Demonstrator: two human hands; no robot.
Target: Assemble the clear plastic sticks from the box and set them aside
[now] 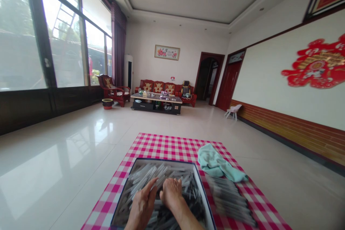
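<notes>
A shallow box (207, 201) with a dark blue edge holds many clear plastic tubes (147, 173) and thin dark pieces (193, 187), which look like pen parts. My left hand (142, 201) is in the box's middle, partly closed among the tubes, one finger pointing up toward the other hand. What it grips is hidden. Close beside it, my right hand (171, 191) is curled with its fingers bent down into the pile; I cannot make out what is in them. Right of the box lies a row of clear, dark-tipped pens (231, 201), blurred.
A pink and white checked cloth (167, 143) covers the table. A mint green cloth (218, 163) lies crumpled at its right, touching the row of pens. Farther off stand a low black table (156, 105), a red wooden sofa (159, 85) and a small chair (234, 110).
</notes>
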